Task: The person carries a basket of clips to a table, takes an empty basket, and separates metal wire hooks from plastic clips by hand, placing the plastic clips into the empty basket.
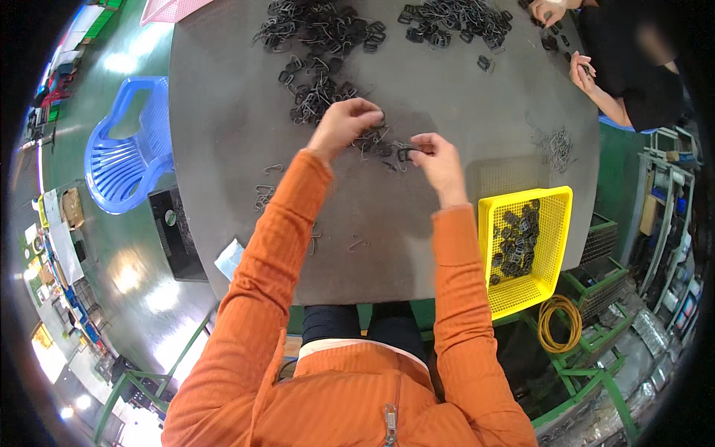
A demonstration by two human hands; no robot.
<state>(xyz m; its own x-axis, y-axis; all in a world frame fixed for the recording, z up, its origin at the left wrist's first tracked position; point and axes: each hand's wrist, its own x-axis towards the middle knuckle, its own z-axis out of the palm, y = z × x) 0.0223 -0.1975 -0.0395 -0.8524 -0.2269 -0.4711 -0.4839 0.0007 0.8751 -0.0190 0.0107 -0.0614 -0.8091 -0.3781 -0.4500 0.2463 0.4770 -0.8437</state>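
Left hand [344,128], in an orange ribbed sleeve: upper centre of the frame, over the table. Fingers bent and drawn together at the tips; whether they pinch a piece, cannot tell.

Right hand [441,162], same sleeve: right of centre. Thumb and fingers pinching one small black buckle-like piece [404,155], held at the upper centre of the frame.

Loose cluster of black pieces with thin metal hooks [370,141]: between the two hands, on the table.

Table [387,253], grey, smooth-topped: fills the middle of the frame.

Large heap of black buckle-like pieces [313,26]: top, left of centre, trailing down toward the left hand.

Second heap of like black pieces with metal hooks [469,21]: top, right of centre.

Pile of thin silvery metal hooks [556,149]: right side of the table.

Few loose metal hooks [264,197]: left of the orange left sleeve.

Yellow perforated plastic basket [488,227]: lower right, tabletop edge, containing black pieces [515,246].

Blue slatted plastic chair [126,179]: left, beside the table.

Co-worker's two hands [587,78]: upper right corner, near small black parts.
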